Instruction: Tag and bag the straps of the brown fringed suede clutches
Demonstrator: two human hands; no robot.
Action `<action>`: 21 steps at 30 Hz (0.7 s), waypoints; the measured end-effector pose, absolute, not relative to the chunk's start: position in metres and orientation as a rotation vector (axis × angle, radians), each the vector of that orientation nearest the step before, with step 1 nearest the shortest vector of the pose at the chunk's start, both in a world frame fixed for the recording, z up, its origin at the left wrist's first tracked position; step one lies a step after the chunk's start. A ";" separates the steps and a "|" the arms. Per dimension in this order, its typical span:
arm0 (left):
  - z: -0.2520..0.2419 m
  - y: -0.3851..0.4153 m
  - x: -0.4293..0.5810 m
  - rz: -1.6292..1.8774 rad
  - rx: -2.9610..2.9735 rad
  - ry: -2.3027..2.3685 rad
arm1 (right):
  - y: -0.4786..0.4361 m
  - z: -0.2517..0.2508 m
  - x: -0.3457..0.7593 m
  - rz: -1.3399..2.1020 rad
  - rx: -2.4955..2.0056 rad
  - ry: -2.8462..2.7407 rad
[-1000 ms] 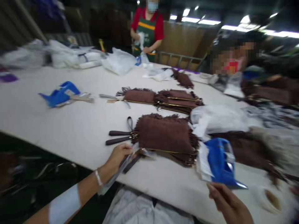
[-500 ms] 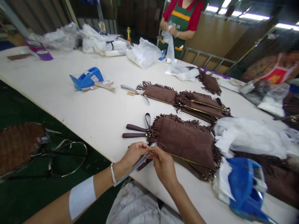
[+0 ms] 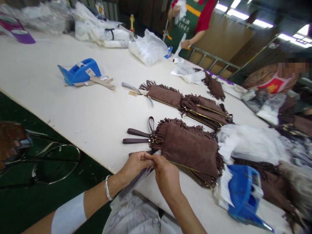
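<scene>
My left hand [image 3: 133, 165] and my right hand [image 3: 165, 175] meet at the table's near edge, both pinched on a clear plastic sleeve [image 3: 133, 186] that wraps a dark brown wrist strap. The sleeve hangs down over the edge toward my lap. Just beyond my hands lies a stack of brown fringed suede pouches [image 3: 188, 147] with gold zips, two more straps [image 3: 136, 136] sticking out to its left. A blue tape dispenser [image 3: 242, 195] rests to the right of the stack.
A long white table [image 3: 80, 110] carries a second row of fringed pouches [image 3: 187, 104], another blue tape dispenser [image 3: 79, 72], scissors [image 3: 136, 89] and white plastic bags [image 3: 251, 143]. A person in a green apron [image 3: 190, 22] stands at the far side; another sits at right.
My right hand left the blue tape dispenser and came to the left hand, and both now pinch the sleeved strap. The view has tilted down and shifted left.
</scene>
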State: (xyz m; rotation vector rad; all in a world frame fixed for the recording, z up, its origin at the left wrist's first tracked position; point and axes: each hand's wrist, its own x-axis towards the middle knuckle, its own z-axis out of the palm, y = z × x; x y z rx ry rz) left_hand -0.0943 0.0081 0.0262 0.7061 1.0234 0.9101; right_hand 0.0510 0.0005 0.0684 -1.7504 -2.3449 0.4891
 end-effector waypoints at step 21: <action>0.017 0.006 -0.086 0.840 0.338 0.961 | -0.017 0.057 0.054 0.609 -1.760 -2.087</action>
